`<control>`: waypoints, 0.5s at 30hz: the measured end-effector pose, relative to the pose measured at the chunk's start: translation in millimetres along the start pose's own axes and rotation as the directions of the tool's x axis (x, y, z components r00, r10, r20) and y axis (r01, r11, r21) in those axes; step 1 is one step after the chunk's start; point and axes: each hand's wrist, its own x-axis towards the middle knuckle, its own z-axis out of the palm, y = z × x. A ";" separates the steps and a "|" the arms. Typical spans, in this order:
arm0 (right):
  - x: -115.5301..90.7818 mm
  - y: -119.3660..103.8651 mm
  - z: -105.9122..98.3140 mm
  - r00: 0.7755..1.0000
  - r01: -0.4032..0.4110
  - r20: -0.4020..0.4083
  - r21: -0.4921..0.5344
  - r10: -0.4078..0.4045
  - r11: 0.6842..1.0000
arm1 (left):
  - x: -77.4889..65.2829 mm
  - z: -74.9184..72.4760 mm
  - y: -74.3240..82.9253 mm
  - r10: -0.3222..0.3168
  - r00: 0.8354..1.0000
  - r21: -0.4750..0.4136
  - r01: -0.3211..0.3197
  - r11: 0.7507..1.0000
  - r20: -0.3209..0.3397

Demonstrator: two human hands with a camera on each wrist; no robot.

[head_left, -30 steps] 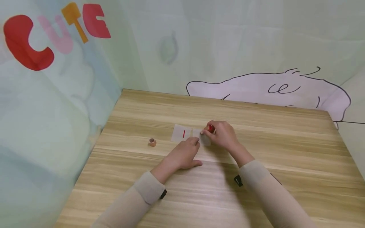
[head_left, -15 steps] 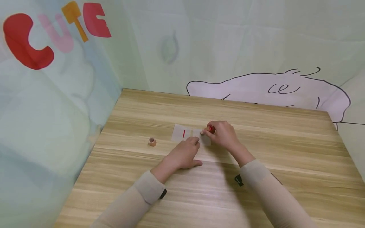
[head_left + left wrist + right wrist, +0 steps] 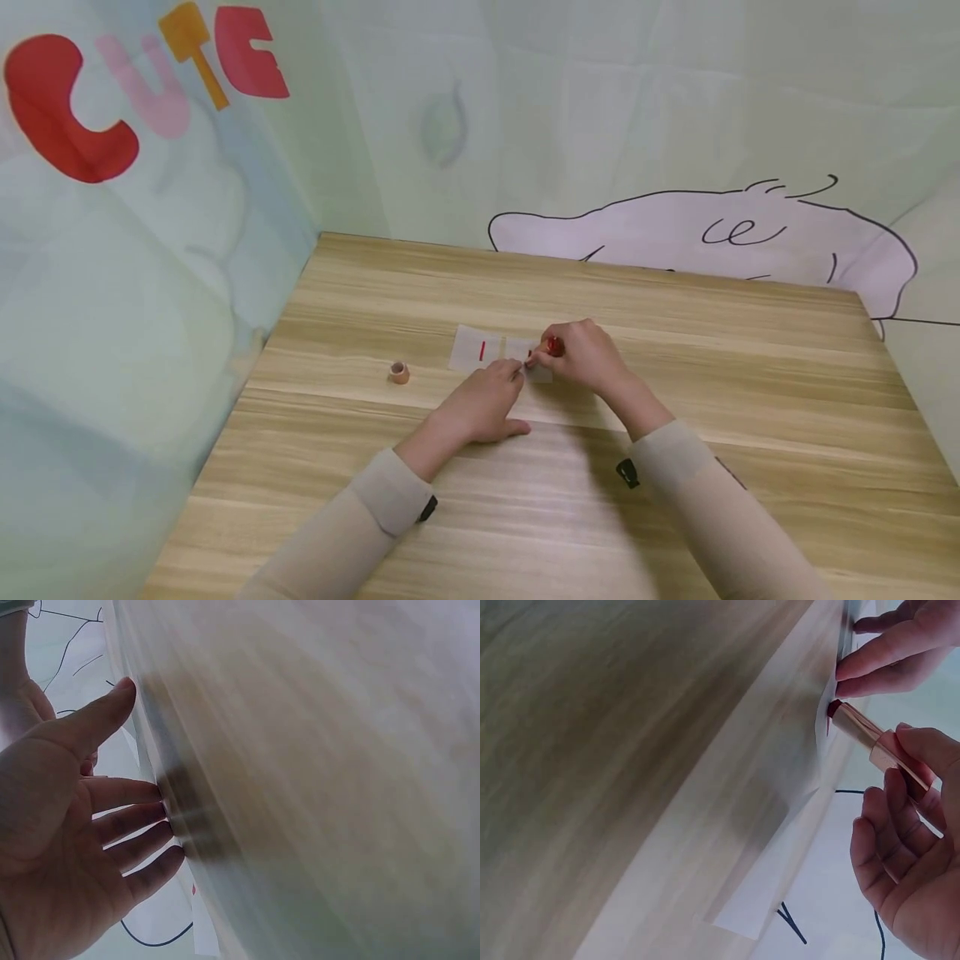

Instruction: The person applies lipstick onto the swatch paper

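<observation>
One lipstick (image 3: 859,726) in a pinch of the right grip (image 3: 588,354), left grip (image 3: 487,404) spread on paper (image 3: 467,356), one cap (image 3: 400,376) apart.

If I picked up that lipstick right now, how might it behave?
The lipstick would probably roll if laid down, since its tube looks round. Its shiny, metallic-looking casing might feel slippery. The dark red tip, sticking out uncovered, could smear.
</observation>
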 end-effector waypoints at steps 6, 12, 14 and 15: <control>-2.9 3.4 1.7 0.993 -0.001 -0.113 0.105 0.013 0.994 | 0.9 0.0 0.5 -0.002 1.000 -0.006 0.002 1.000 -0.005; -5.7 8.5 -2.7 0.966 0.012 -0.253 0.217 0.044 0.976 | 3.4 1.9 0.6 0.000 1.000 -0.001 0.000 1.000 -0.009; -6.0 9.7 -3.8 0.962 0.009 -0.267 0.235 0.056 0.972 | 3.5 1.6 0.1 0.002 1.000 -0.001 -0.002 1.000 -0.015; -6.1 10.6 -4.1 0.960 0.005 -0.271 0.247 0.064 0.969 | 3.4 1.0 -0.1 0.001 1.000 0.000 -0.001 1.000 -0.016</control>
